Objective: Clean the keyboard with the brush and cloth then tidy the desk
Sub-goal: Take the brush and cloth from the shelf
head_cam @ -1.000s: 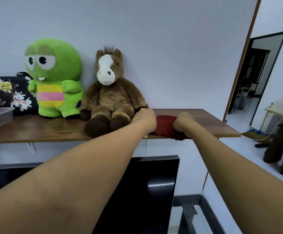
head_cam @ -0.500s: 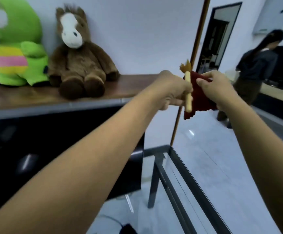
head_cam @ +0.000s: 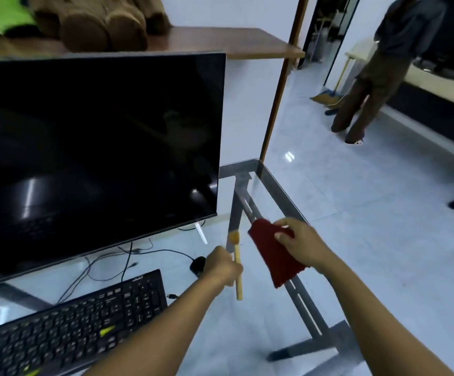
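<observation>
Gripping the brush (head_cam: 238, 289) upright, bristles toward 12 o'clock, the left hand (head_cam: 221, 268) is nearer the keyboard (head_cam: 71, 329), which lies at its 8 o'clock on the desk (head_cam: 282, 185), long axis running 8 to 2. The right hand (head_cam: 303, 246) pinches the cloth (head_cam: 277, 261).

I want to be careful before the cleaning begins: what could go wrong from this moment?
1. Both hands are full: the left hand grips the brush, the right hand holds the red cloth, so nothing steadies the keyboard; it may slide on the glass desk when brushed.
2. The cloth is held near the desk's right edge; dropped there, it might fall to the floor.
</observation>
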{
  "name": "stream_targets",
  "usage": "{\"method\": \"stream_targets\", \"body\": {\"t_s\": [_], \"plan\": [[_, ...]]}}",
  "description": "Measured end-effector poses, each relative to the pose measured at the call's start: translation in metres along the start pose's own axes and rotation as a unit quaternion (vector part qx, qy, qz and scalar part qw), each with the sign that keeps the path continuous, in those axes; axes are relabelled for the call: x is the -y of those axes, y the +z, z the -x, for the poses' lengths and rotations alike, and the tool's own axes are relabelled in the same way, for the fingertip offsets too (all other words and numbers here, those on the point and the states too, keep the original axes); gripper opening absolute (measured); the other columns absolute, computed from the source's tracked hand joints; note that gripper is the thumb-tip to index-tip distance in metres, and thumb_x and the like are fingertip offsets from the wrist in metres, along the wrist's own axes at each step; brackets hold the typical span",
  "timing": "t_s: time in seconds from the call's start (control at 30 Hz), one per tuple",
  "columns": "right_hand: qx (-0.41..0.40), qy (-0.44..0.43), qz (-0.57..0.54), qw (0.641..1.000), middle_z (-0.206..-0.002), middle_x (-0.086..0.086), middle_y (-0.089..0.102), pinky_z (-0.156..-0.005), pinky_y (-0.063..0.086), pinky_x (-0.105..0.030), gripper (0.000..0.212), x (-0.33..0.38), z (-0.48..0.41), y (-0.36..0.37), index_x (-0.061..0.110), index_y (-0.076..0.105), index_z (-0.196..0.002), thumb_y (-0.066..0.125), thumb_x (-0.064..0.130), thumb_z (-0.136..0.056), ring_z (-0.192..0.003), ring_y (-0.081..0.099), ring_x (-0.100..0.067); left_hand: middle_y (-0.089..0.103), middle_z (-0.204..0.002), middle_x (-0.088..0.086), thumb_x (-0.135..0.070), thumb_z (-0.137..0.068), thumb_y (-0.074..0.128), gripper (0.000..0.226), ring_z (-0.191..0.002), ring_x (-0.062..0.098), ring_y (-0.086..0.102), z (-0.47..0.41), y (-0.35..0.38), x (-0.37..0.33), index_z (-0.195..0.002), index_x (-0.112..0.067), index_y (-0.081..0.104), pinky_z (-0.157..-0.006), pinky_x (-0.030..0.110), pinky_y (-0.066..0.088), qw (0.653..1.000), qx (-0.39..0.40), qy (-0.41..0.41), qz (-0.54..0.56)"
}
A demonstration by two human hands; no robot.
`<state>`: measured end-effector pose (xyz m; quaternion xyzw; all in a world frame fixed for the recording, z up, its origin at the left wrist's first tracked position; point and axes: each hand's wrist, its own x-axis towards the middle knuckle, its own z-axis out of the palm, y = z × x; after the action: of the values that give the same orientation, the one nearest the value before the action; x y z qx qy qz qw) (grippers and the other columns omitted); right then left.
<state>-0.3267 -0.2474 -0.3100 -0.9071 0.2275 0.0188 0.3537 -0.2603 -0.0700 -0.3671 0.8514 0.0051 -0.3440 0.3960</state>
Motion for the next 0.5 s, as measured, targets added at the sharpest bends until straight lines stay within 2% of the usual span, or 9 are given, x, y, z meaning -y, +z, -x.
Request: {"method": "stream_targets", "body": {"t_s": [0.07, 0.2, 0.3, 0.4, 0.5], "plan": [[0.043, 0.009, -0.031, 0.999, -0.104, 0.009, 0.066, -0.072, 0.041, -0.012, 0.019, -0.013, 0.006, 0.020, 0.024, 0.064, -0.112, 0.060, 0.017, -0.096, -0.097, 0.061, -0.011, 0.063, -0.087, 0.011, -0.010, -0.085, 0.065, 0.017, -0.078, 0.026, 0.070, -0.001, 0.006, 0.022, -0.096, -0.008, 0.052, -0.069, 0.038, 0.062, 0.999, 0.017, -0.030, 0.001], [0.057, 0.042, 0.001, 0.998, -0.110, 0.003, 0.067, -0.084, 0.040, -0.019, 0.023, -0.043, 0.001, 0.055, 0.018, 0.065, -0.118, 0.059, 0.014, -0.096, -0.109, 0.062, -0.020, 0.064, -0.084, 0.012, -0.011, -0.086, 0.060, 0.016, -0.073, 0.027, 0.071, -0.001, 0.017, 0.037, -0.084, -0.012, 0.044, -0.069, 0.039, 0.062, 0.998, 0.022, -0.045, -0.039], [0.020, 0.069, 0.040, 0.997, -0.119, -0.003, 0.069, -0.090, 0.045, -0.024, 0.026, -0.057, -0.006, 0.068, 0.014, 0.063, -0.123, 0.059, 0.014, -0.097, -0.109, 0.063, -0.024, 0.063, -0.092, 0.011, -0.011, -0.087, 0.058, 0.015, -0.069, 0.025, 0.069, -0.002, 0.027, 0.037, -0.094, -0.011, 0.045, -0.065, 0.034, 0.062, 0.996, 0.011, -0.038, -0.074], [-0.018, 0.070, 0.076, 0.995, -0.118, -0.006, 0.066, -0.091, 0.051, -0.032, 0.028, -0.067, -0.009, 0.076, 0.014, 0.061, -0.123, 0.061, 0.016, -0.096, -0.105, 0.064, -0.026, 0.057, -0.089, 0.009, -0.009, -0.088, 0.059, 0.024, -0.076, 0.026, 0.070, -0.008, 0.035, 0.039, -0.107, -0.010, 0.044, -0.065, 0.033, 0.061, 0.994, 0.005, -0.042, -0.096], [-0.053, 0.048, 0.171, 0.983, -0.122, -0.008, 0.059, -0.094, 0.049, -0.036, 0.035, -0.075, -0.008, 0.085, 0.017, 0.059, -0.126, 0.065, 0.023, -0.093, -0.112, 0.055, -0.027, 0.057, -0.094, 0.010, -0.007, -0.088, 0.059, 0.029, -0.080, 0.027, 0.069, -0.009, 0.042, 0.042, -0.113, -0.008, 0.044, -0.065, 0.035, 0.061, 0.994, 0.004, -0.042, -0.096]]}}
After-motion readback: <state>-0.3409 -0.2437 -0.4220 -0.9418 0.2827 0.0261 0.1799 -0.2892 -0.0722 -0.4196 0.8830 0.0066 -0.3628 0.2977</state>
